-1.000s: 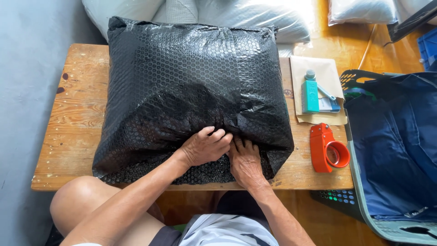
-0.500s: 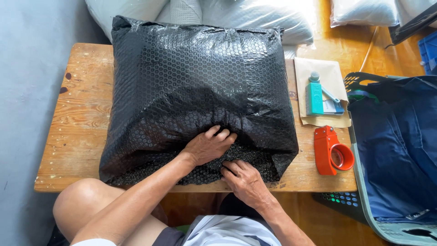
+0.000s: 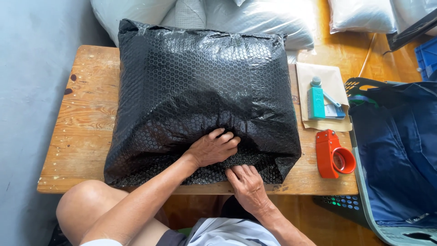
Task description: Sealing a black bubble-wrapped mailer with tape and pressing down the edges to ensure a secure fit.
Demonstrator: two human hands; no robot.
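1. Black bubble-wrap parcel (image 3: 200,91) fills mid-bench (image 3: 82,114), its near edge at the bench's near rim; bare wood left.
2. Left hand (image 3: 213,148) presses the fold, fingers curled; right hand (image 3: 248,182) lies flat beside it.
3. Red tape dispenser (image 3: 334,155) and tan envelope (image 3: 334,77) lie right.

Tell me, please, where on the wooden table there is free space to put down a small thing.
The widest bare patch of the table lies left of the black bubble-wrap package. A small patch remains at the near right corner, beside the orange tape dispenser. The right edge is crowded by the brown envelope and teal tool. Both hands, left and right, press the package's near edge.
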